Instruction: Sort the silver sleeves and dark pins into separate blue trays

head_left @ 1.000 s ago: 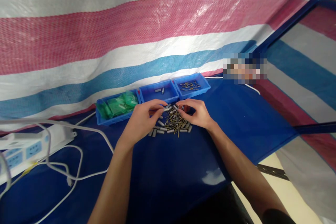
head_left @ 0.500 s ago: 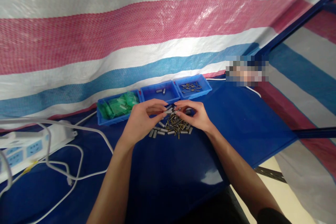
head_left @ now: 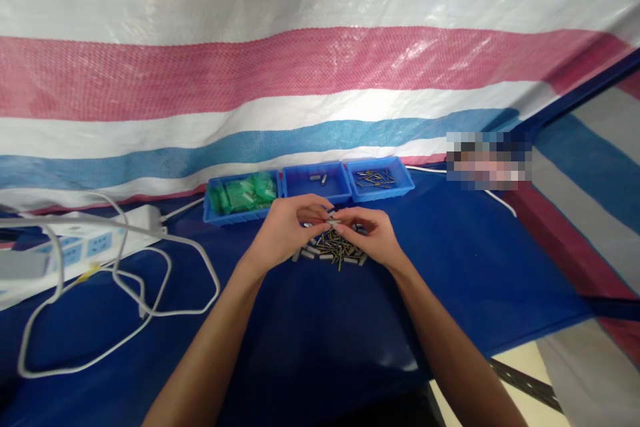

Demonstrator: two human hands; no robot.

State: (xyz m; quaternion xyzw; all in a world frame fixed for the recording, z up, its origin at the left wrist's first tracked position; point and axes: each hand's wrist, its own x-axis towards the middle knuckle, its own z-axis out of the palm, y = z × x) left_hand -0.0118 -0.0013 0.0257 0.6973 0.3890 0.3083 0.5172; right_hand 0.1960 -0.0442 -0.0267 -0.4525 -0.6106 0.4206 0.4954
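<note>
Above a mixed heap on the blue table, my left hand (head_left: 283,232) pinches a small grey metal cylinder (head_left: 333,221) between thumb and fingers. My right hand (head_left: 374,235) is closed in a pinch at the cylinder's other end; its fingertips hide whatever tiny piece they may hold. Both sets of fingertips nearly meet. Beneath them lies a pile of thin brass-coloured pins (head_left: 340,245), with several loose grey cylinders (head_left: 326,257) around its edge. My fingers cover the back of the heap.
Behind the hands stand three blue bins: one with green plastic bags (head_left: 245,195), one with two grey cylinders (head_left: 315,177), one with brass-coloured pins (head_left: 375,179). A white power strip (head_left: 110,240) and looping cables (head_left: 165,313) lie left. Striped sheeting (head_left: 300,67) hangs behind.
My fingertips have come closer together, with the right ones now at the end of the cylinder. The camera view has shifted, so the bins and table appear lower and farther right.
</note>
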